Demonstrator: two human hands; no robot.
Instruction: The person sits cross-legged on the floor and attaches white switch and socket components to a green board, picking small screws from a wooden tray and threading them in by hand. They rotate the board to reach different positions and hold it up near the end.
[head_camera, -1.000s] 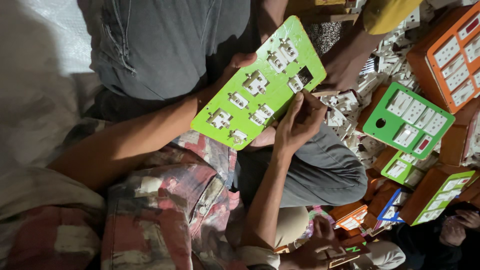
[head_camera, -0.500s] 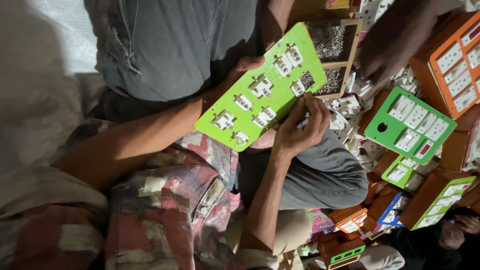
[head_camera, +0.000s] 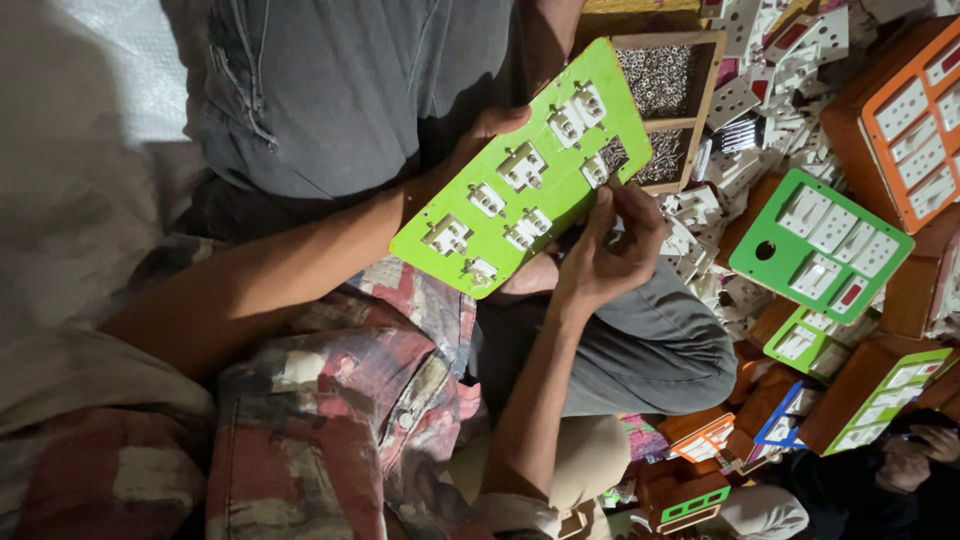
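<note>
My left hand (head_camera: 490, 135) still grips the green switch board (head_camera: 525, 170) by its upper edge, now tilted higher over my lap. My right hand (head_camera: 610, 245) has closed onto its lower edge, fingers pinching there.

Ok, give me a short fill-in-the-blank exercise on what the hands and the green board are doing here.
1. The left hand holds a board coloured ____.
2. The white parts fitted on the board are ____.
3. The right hand touches the board's ____ edge.
4. The wooden tray behind the board holds small ____.

Missing words: green; switches; lower; screws
</note>
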